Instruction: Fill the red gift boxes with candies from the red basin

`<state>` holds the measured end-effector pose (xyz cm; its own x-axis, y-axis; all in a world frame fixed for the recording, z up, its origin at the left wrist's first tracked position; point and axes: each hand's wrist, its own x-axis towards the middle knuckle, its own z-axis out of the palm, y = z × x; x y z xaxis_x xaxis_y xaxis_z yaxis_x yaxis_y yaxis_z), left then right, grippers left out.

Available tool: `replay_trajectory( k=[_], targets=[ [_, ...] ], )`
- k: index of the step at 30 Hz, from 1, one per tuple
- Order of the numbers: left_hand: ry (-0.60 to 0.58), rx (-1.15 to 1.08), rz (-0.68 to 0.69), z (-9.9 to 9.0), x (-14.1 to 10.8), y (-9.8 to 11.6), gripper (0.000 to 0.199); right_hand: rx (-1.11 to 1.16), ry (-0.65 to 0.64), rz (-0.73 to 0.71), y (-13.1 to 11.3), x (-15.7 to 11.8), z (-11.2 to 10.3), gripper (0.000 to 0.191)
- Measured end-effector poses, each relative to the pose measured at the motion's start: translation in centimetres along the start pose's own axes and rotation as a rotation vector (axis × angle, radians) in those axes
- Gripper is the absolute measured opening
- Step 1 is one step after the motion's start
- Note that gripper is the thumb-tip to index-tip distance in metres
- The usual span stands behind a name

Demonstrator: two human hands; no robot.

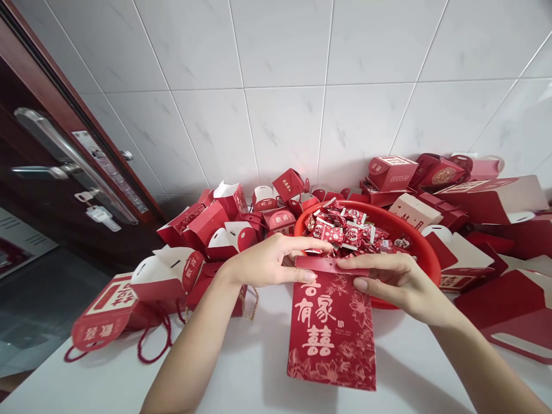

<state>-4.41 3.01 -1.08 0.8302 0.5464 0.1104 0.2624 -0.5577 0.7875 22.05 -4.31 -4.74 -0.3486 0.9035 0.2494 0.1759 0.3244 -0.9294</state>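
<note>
Both hands grip the top edge of a red gift box [332,339] printed with white characters and pale flowers. My left hand [267,259] pinches the upper left corner, thumb on the front face. At the upper right, my right hand [397,279] does the same, with its thumb on the front and fingers over the top flap [330,264]. The box's front faces me above the white table. Just behind it stands a red plastic basket [426,247] filled with wrapped candies [351,233]. The inside of the box is hidden.
Several red and white gift boxes crowd the left, one with a rope handle [149,351]. More boxes [392,172] are piled at the right and along the tiled wall [284,46]. A dark door with a metal handle [69,155] and keys [102,217] stands at left.
</note>
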Motion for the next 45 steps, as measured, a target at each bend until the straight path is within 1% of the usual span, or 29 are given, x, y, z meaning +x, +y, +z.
replay_trajectory(
  k=[2, 4, 6, 7, 9, 11, 15, 17, 20, 22, 23, 25, 27, 28, 29, 30, 32, 34, 36, 38, 39, 40, 41, 43, 45],
  targets=[
    [0.011, -0.012, 0.018, 0.0, 0.0, 0.0, 0.044, 0.011, -0.007, -0.017, 0.2, 0.0, -0.2, 0.024],
    [0.004, -0.020, 0.028, 0.0, 0.1, 0.0, 0.029, 0.047, -0.020, -0.024, 0.4, 0.0, -0.3, 0.023],
    [-0.030, -0.046, 0.025, 0.0, 0.1, 0.0, 0.016, 0.063, -0.035, -0.009, 0.6, 0.0, -0.3, 0.022],
    [-0.049, -0.069, 0.015, 0.0, 0.1, 0.1, 0.014, 0.062, -0.041, -0.002, 0.6, 0.0, -0.3, 0.022],
    [-0.072, -0.120, -0.023, 0.0, 0.0, 0.1, 0.016, 0.057, -0.053, 0.005, 0.5, 0.0, -0.3, 0.023],
    [-0.070, -0.146, -0.049, 0.1, 0.0, 0.1, 0.021, 0.069, -0.069, 0.003, 0.4, 0.0, -0.4, 0.023],
    [-0.066, -0.126, -0.023, 0.4, 0.0, 0.3, 0.020, 0.042, -0.092, -0.044, 0.3, -0.1, -0.5, 0.020],
    [-0.063, -0.096, -0.001, 0.7, 0.1, 0.5, 0.017, 0.008, -0.052, -0.053, 0.4, 0.0, -0.5, 0.019],
    [-0.033, -0.013, 0.022, 1.1, 0.2, 0.8, 0.012, 0.010, 0.029, -0.010, 0.3, 0.1, -0.2, 0.029],
    [-0.001, 0.045, 0.033, 1.5, 0.3, 1.1, 0.010, 0.013, 0.038, 0.028, 0.1, 0.0, 0.0, 0.035],
    [0.013, 0.065, 0.039, 1.7, 0.3, 1.3, 0.010, 0.008, 0.032, 0.043, 0.0, -0.2, 0.0, 0.035],
    [0.034, 0.082, 0.051, 2.3, 0.4, 1.6, 0.016, -0.019, 0.045, 0.057, -0.2, -0.8, -0.1, 0.033],
    [0.045, 0.078, 0.046, 3.1, 0.5, 1.9, 0.032, -0.064, 0.087, 0.051, -0.2, -2.0, -0.3, 0.034],
    [0.042, 0.077, 0.036, 3.5, 0.6, 2.1, 0.038, -0.091, 0.110, 0.047, -0.2, -2.7, -0.5, 0.034],
    [0.026, 0.081, 0.023, 4.1, 0.8, 2.2, 0.039, -0.123, 0.133, 0.041, -0.1, -3.5, -0.6, 0.033],
    [0.006, 0.095, 0.011, 4.7, 1.0, 2.3, 0.036, -0.160, 0.152, 0.040, 0.0, -4.3, -0.6, 0.032],
    [-0.029, 0.163, -0.009, 6.2, 1.5, 2.5, 0.022, -0.241, 0.206, 0.039, 0.4, -6.0, -0.4, 0.030],
    [-0.023, 0.255, -0.027, 7.9, 2.1, 2.6, 0.020, -0.322, 0.320, 0.040, 1.2, -7.6, 0.4, 0.027],
    [0.016, 0.304, -0.032, 9.8, 2.5, 2.5, 0.019, -0.390, 0.506, 0.038, 2.1, -9.0, 2.0, 0.028],
    [0.051, 0.296, -0.007, 11.5, 2.8, 2.4, 0.018, -0.488, 0.732, -0.011, 3.3, -10.2, 4.0, 0.038],
    [0.070, 0.286, 0.011, 12.2, 2.8, 2.3, 0.018, -0.548, 0.829, -0.028, 3.9, -10.7, 5.1, 0.047],
    [0.091, 0.276, 0.029, 12.8, 2.8, 2.2, 0.019, -0.597, 0.898, -0.043, 4.4, -11.2, 6.2, 0.055],
    [0.111, 0.269, 0.046, 13.4, 2.8, 2.1, 0.019, -0.637, 0.917, -0.028, 5.0, -11.7, 7.1, 0.063],
    [0.142, 0.253, 0.080, 14.2, 2.7, 1.8, 0.020, -0.698, 0.888, 0.022, 5.9, -12.6, 8.7, 0.077],
    [0.156, 0.232, 0.121, 15.0, 2.5, 1.6, 0.020, -0.742, 0.872, 0.090, 6.5, -13.3, 9.9, 0.094]
  ],
)
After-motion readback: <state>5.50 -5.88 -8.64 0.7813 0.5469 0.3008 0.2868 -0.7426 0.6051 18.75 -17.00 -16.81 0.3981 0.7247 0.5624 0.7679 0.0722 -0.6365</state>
